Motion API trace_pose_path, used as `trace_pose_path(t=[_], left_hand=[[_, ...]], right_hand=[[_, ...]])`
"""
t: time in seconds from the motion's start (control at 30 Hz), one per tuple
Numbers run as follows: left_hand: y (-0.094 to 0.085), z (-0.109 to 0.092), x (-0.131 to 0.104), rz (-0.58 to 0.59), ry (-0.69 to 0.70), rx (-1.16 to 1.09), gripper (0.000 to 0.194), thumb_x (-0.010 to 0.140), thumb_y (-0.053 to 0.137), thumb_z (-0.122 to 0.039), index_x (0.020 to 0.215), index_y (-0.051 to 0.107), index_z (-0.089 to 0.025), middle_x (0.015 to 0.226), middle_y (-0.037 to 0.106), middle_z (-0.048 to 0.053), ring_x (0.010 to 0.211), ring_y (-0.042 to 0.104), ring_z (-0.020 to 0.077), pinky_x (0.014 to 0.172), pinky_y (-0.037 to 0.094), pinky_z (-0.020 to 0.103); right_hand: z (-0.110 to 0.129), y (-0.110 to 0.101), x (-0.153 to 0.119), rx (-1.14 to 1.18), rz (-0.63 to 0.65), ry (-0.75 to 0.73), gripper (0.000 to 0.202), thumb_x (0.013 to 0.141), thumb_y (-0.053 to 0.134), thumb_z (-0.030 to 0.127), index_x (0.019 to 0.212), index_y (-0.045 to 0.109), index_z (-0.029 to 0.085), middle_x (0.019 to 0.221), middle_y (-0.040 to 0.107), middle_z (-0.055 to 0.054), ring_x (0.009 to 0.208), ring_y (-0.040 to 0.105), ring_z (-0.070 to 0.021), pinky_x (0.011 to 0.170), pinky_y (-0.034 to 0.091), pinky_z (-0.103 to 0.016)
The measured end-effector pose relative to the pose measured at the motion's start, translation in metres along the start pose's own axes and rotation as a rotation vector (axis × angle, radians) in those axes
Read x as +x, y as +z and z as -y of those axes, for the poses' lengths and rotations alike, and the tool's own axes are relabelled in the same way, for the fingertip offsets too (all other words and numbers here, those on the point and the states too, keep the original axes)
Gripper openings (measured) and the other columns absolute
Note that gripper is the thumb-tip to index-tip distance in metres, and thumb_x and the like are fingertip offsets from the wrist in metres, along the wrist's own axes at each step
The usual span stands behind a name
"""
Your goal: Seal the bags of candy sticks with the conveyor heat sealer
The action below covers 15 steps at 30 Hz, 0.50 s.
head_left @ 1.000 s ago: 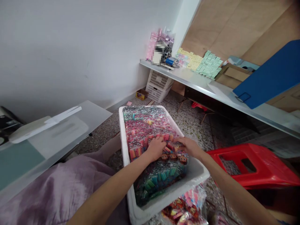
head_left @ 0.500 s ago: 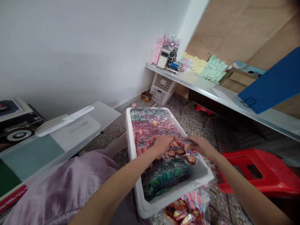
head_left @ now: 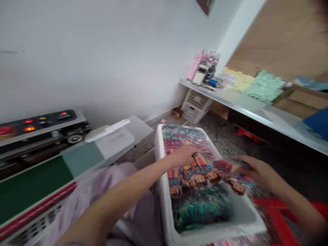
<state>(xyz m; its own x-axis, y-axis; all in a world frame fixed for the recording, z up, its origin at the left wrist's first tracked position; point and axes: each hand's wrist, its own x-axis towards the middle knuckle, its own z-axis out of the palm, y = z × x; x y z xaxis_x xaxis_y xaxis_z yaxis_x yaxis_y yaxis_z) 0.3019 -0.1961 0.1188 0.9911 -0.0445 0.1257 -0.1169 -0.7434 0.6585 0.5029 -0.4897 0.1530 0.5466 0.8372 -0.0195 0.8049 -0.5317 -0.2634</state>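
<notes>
A white foam box (head_left: 161,191) sits by my lap, filled with rows of shiny plastic-wrapped packets. Pink and red packets (head_left: 174,140) lie toward its far end; teal-green packets (head_left: 197,210) fill part of the near end. My left hand (head_left: 186,155) is inside the box, its fingers closed on a small packet (head_left: 200,160) with a cartoon figure. Above the right rim, my right hand (head_left: 251,167) grips several cartoon packets (head_left: 230,171), blurred by motion. More cartoon-faced packets (head_left: 200,179) lie between the hands.
Left stands a conveyor machine (head_left: 30,184) with lit buttons. A long table (head_left: 246,106) along the right wall carries stacked green packs (head_left: 265,85) and a cardboard box (head_left: 299,99). White crates (head_left: 196,106) stand beneath it. A red stool (head_left: 279,218) is at my right.
My right hand has moved right, lifting packets away from the row toward the box rim. My left hand stays over the packets. The view has turned left.
</notes>
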Motion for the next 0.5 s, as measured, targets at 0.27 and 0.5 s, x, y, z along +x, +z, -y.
trace_pose_path(t=[0.27,0.5], left_hand=[[-0.129,0.076,-0.137,-0.056,-0.398,0.065,0.009,0.076,0.062,-0.012,0.082,0.066,-0.016,0.07,0.058,-0.005,0.071,0.054,0.0124,0.059,0.038,0.019],[-0.196,0.143,-0.216,0.049,-0.6,0.123,0.011,0.067,0.067,-0.014,0.078,0.065,-0.016,0.066,0.06,-0.006,0.065,0.056,0.0129,0.056,0.039,0.02]], right_hand=[[0.067,0.034,0.096,0.23,0.092,-0.248,0.034,0.073,0.072,0.05,0.105,0.076,0.037,0.107,0.076,-0.014,0.094,0.072,-0.0361,0.079,0.057,-0.045],[0.272,0.064,0.201,0.276,0.435,-0.511,0.041,0.074,0.066,0.042,0.11,0.071,0.024,0.106,0.075,-0.004,0.101,0.066,-0.032,0.088,0.052,-0.038]])
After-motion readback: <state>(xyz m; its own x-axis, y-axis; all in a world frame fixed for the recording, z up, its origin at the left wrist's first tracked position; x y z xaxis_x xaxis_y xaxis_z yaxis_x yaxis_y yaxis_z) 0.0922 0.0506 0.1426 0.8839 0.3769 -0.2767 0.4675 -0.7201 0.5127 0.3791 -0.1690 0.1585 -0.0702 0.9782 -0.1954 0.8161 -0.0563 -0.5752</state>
